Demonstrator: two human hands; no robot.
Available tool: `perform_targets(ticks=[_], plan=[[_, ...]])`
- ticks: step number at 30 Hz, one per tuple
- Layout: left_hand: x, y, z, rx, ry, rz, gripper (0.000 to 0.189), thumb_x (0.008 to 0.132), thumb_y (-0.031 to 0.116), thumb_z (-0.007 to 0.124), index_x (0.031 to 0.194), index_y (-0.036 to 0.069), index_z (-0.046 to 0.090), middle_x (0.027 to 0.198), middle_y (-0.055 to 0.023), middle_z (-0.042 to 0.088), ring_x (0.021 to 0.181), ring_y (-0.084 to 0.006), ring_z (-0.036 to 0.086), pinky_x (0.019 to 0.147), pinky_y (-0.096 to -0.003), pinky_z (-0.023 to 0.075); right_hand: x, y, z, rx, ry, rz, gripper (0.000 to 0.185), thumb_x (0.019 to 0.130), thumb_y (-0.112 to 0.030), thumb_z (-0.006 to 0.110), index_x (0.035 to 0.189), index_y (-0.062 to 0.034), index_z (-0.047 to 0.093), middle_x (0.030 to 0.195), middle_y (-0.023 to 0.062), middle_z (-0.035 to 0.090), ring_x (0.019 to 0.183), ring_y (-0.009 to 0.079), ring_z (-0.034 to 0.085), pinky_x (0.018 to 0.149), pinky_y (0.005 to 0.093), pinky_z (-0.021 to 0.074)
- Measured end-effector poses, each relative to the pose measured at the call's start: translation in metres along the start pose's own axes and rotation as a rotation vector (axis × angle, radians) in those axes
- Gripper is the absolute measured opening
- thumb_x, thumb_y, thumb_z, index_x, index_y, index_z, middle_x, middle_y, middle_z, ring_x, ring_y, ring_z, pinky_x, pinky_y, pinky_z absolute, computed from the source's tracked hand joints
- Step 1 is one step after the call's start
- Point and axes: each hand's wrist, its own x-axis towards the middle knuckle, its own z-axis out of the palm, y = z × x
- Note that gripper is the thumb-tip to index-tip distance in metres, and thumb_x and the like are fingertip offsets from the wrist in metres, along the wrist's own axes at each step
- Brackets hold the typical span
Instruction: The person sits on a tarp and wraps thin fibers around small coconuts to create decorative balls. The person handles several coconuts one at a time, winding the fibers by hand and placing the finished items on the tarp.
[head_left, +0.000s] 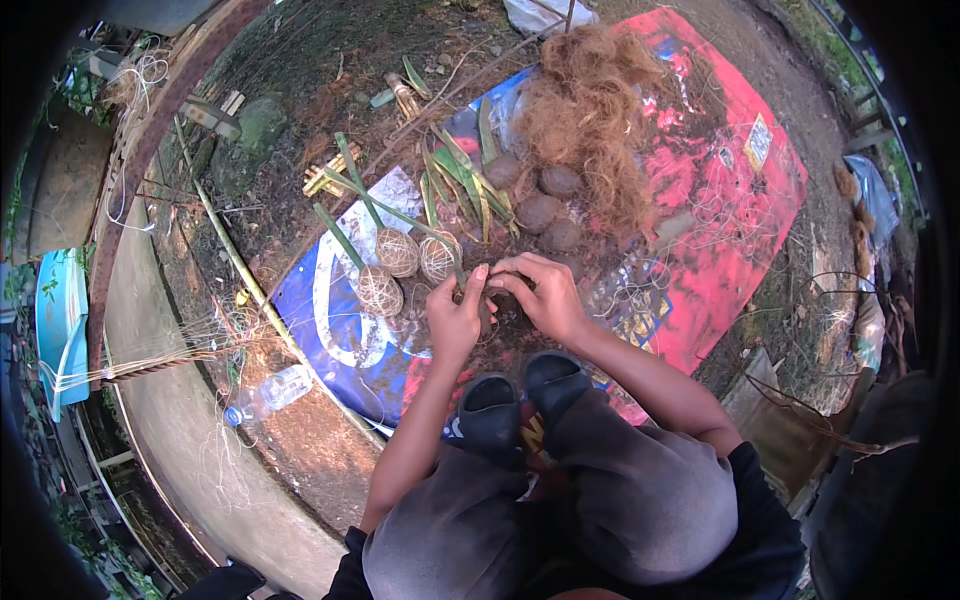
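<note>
My left hand (455, 319) pinches the lower end of a green leaf stalk (390, 215) between thumb and fingers, above a dark brown ball partly hidden by the hand. Beside it, my right hand (546, 295) has thumb and forefinger together near the left fingertips; what lies between them is too small to tell. Several fibre balls wrapped in pale string (380, 291) lie left of my hands, with green stalks at them. Bare dark brown balls (561, 235) rest beyond my hands, near cut green leaf strips (469, 180) and a heap of brown fibre (589, 97).
A red and blue printed sheet (750, 225) covers the ground, with loose white string on its right part. A clear plastic bottle (285, 388) lies at the left by a concrete edge (180, 390). Strings stretch from a rusty metal bar (112, 247). My dark shoes (489, 409) stand close below my hands.
</note>
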Motion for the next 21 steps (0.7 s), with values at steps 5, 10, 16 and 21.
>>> perform_targets(ticks=[5,10,16,21], plan=[[0.004,-0.017,0.005,0.011,0.021,-0.115,0.031,0.094,0.034,0.063,0.098,0.003,0.059,0.069,-0.0061,0.061,0.053,-0.0112,0.059,0.044,-0.0265,0.0486,0.002,0.034,0.012,0.092,-0.035,0.302,0.02,0.089,-0.015,0.066,0.1,0.0012,0.069,0.097,0.0134,0.071,0.087,0.0206,0.068,0.076,0.0327,0.0511],[0.009,-0.029,0.005,-0.162,0.013,-0.248,0.029,0.096,0.031,0.06,0.104,0.005,0.052,0.073,-0.0062,0.06,0.054,-0.0123,0.059,0.044,-0.0274,0.0492,-0.004,0.048,0.015,0.34,-0.21,0.298,0.022,0.085,-0.014,0.071,0.102,-0.0001,0.07,0.093,0.009,0.072,0.083,0.0113,0.064,0.076,0.0298,0.0503],[0.007,-0.034,0.003,-0.003,-0.104,-0.113,0.023,0.095,0.025,0.061,0.094,0.005,0.049,0.068,-0.0041,0.058,0.052,-0.0122,0.058,0.045,-0.0263,0.0473,0.013,0.067,-0.005,0.404,-0.392,0.248,0.016,0.083,-0.007,0.072,0.098,-0.0007,0.072,0.088,0.0047,0.072,0.08,0.0085,0.062,0.072,0.0267,0.0506],[0.009,-0.04,0.004,0.239,-0.003,0.092,0.022,0.093,0.019,0.062,0.087,0.003,0.048,0.063,-0.0065,0.058,0.052,-0.0135,0.059,0.048,-0.0298,0.0448,0.019,0.074,0.008,0.466,-0.352,0.39,0.012,0.085,-0.005,0.07,0.097,-0.0004,0.071,0.084,0.0025,0.07,0.076,0.0076,0.061,0.068,0.0255,0.0496]])
